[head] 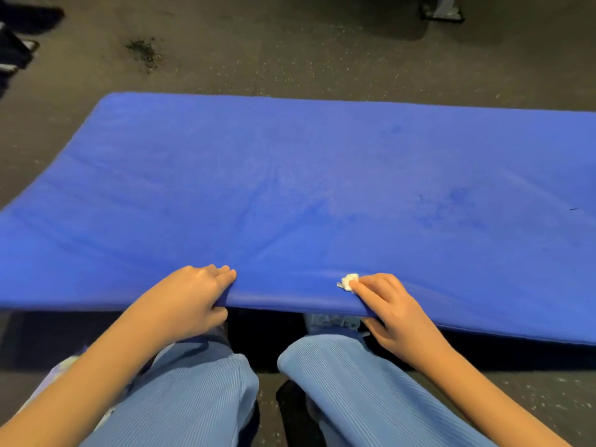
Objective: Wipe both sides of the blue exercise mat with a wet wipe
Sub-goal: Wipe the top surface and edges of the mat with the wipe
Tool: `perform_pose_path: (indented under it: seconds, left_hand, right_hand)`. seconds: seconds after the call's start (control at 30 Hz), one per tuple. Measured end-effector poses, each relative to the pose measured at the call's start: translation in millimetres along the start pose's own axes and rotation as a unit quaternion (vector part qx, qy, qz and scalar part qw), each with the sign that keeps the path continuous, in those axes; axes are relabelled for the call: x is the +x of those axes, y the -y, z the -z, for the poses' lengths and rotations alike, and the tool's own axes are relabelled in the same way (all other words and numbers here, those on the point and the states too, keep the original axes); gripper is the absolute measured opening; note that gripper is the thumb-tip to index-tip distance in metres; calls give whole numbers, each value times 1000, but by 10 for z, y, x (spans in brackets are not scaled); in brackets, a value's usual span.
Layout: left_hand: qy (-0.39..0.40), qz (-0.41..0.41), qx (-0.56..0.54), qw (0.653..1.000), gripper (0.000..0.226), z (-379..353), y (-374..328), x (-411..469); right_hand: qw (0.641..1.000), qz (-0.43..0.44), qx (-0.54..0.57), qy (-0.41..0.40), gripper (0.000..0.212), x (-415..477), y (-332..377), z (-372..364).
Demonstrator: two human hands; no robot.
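Along the mat's (290, 175) raised near edge, left hand (193, 301) and right hand (387, 304) clamp their fingers on it, the right also pinching the wipe (349, 281). A flip could drop the wipe or buckle the mat. Floor (290, 53) beyond the far edge lies open, bar a grit patch (143, 53).
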State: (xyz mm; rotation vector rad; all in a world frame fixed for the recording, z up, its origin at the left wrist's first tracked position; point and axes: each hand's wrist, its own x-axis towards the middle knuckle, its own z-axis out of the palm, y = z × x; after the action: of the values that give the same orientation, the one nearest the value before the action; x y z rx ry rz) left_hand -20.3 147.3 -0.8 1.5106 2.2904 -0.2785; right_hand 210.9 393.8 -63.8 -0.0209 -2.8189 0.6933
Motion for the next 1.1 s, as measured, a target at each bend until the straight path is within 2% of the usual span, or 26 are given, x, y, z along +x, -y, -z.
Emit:
perform_pose_path:
  seconds: [0.1,0.2,0.3,0.37,0.43,0.5,0.63,0.7,0.8,0.87,0.93,1.03,1.1]
  left_hand:
    - [-18,47,-36,998,43,-33,129,-154]
    - [-21,82,-60,995,62,-95,270,-290]
    - [-27,116,-81,990,71,-171,416,-446]
    - [-25,139,-96,985,70,-176,436,-532]
    - [-11,166,-108,980,57,-171,401,-578]
    - [39,162,-88,982,55,-242,372,-559]
    - [87,147,-112,979,64,-470,395,-536]
    - [115,155,-147,970,68,-483,481,-534]
    - [155,151,-195,957,67,-389,633,-368]
    - [108,151,-232,955,50,-355,634,-140]
    - [16,139,-269,953,40,-427,534,123]
    - [-39,130,-256,957,66,-636,284,339]
    - [-69,139,-232,960,83,-802,191,347]
  right_hand:
    - [999,21,16,33,53,159,94,-29]
    - [996,40,31,68,53,308,177,-58]
    - [993,50,48,98,46,449,290,-76]
    - [989,59,60,123,45,514,346,-105]
    - [983,54,69,164,50,535,397,-158]
    - [975,30,93,198,53,519,419,-195]
    - [980,20,85,178,28,500,413,-175]
    - [984,25,56,170,25,518,362,-212]
    - [987,-69,50,139,15,600,312,-318]
    - [978,-122,92,139,17,663,407,-371]
    - [966,-96,147,188,25,701,583,-361]
    - [941,-43,182,283,25,717,708,-227]
    - [939,-45,177,292,17,750,590,-174]
